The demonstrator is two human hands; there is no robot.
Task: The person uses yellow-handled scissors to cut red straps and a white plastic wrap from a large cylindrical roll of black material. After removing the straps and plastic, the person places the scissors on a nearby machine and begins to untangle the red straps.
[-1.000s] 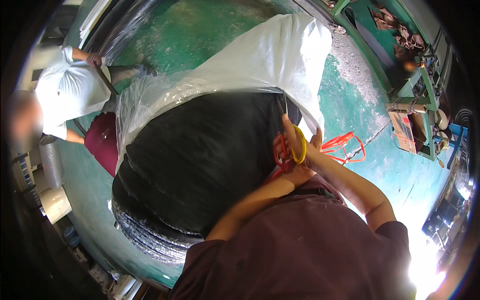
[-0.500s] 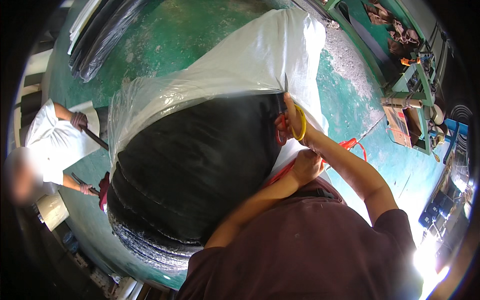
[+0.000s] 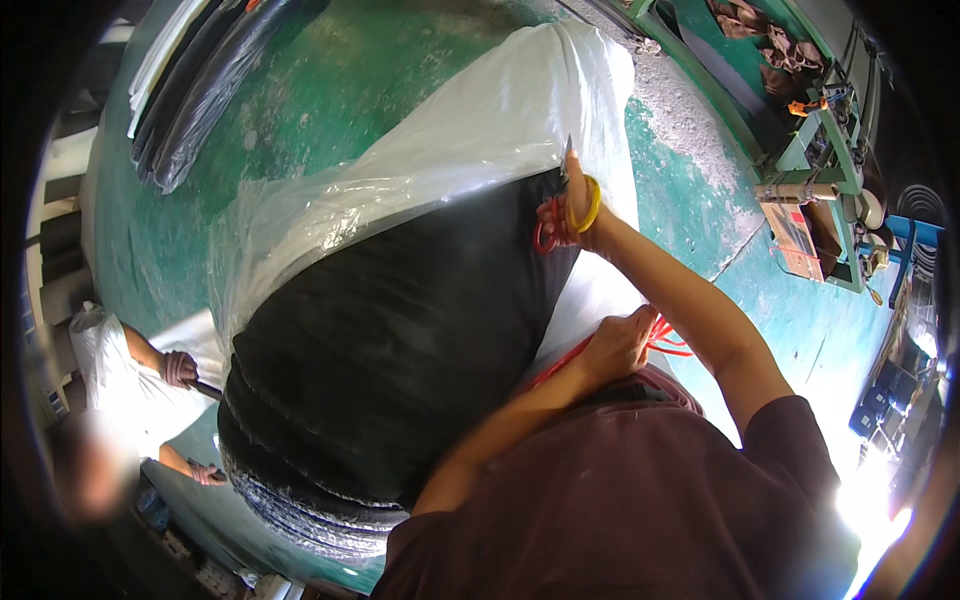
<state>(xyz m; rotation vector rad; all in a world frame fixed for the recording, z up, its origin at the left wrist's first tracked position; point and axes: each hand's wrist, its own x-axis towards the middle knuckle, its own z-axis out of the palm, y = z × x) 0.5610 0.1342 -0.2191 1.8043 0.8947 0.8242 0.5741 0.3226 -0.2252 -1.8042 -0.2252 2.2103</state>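
Right grip (image 3: 576,206): fingers through the loops of yellow-and-red-handled metal scissors (image 3: 597,203), at the far right edge of the large, rounded, black layered bundle (image 3: 400,330); blade opening cannot be told.
Left grip (image 3: 617,346): curled around thin, bright red plastic cord (image 3: 558,370), at the bundle's near right side.
Whitish translucent plastic sheet (image 3: 490,135): over and beyond the bundle's far edge; blades lie at it, contact unclear.
Change noted: grips were close together one second ago; the right now stands well apart, farther toward the bundle's far side.
Bearing on work: judged to leave the scissors to the sheet, with the cord held clear of the blades.
Co-worker's gloved hand (image 3: 180,368): on a dark bar (image 3: 207,389), left of the bundle, lower than half a second ago.
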